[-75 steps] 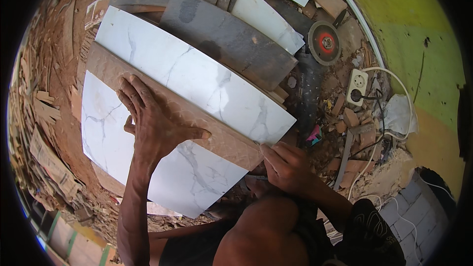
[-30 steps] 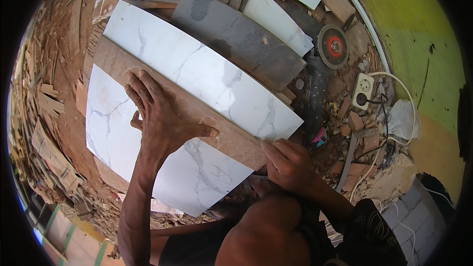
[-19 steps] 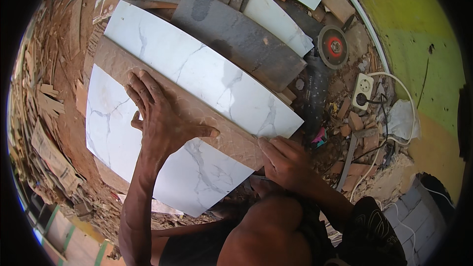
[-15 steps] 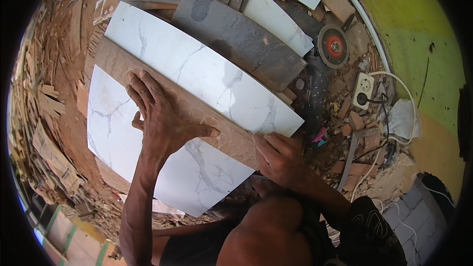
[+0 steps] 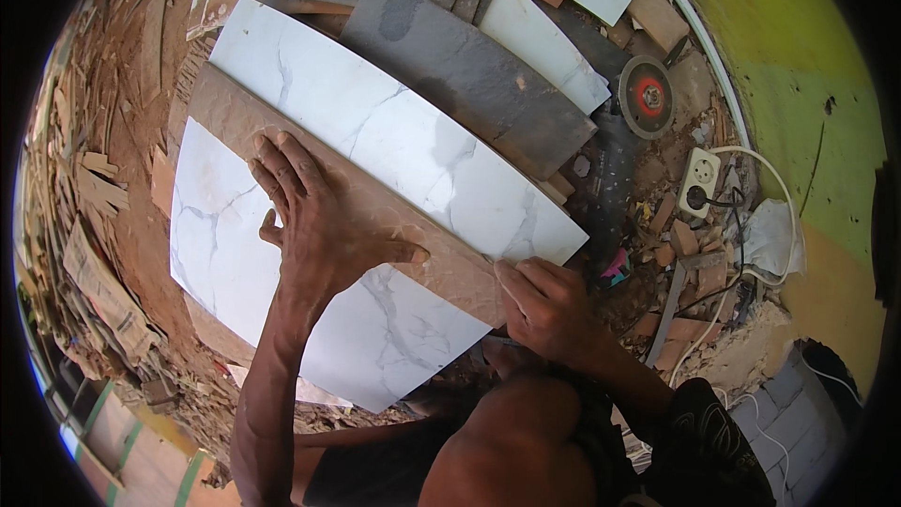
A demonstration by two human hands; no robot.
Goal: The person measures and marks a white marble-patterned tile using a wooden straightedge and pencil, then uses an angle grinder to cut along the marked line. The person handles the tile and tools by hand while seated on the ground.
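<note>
My left hand [image 5: 310, 225] is spread on a long brown textured tile strip [image 5: 244, 117], thumb and fingertips resting on it, over a white grey-veined tile [image 5: 394, 329]. Another white veined strip [image 5: 413, 145] lies along the brown one's upper edge. My right hand [image 5: 549, 310] is pinched at the seam between these strips, near their right end; whatever it grips is hidden by the fingers or too small to name.
Stacked dark slabs [image 5: 469, 75] lie beyond. At right are an angle grinder with a red-centred disc [image 5: 648, 94], a socket strip [image 5: 700, 174] with cables, rubble [image 5: 690, 329] and a green-yellow wall [image 5: 798, 56]. Wood scraps [image 5: 103, 253] cover the ground at left.
My right hand has shifted slightly up and left along the strip's edge. The scene has slid a little rightward in the picture. My left hand stays in place on the brown strip.
</note>
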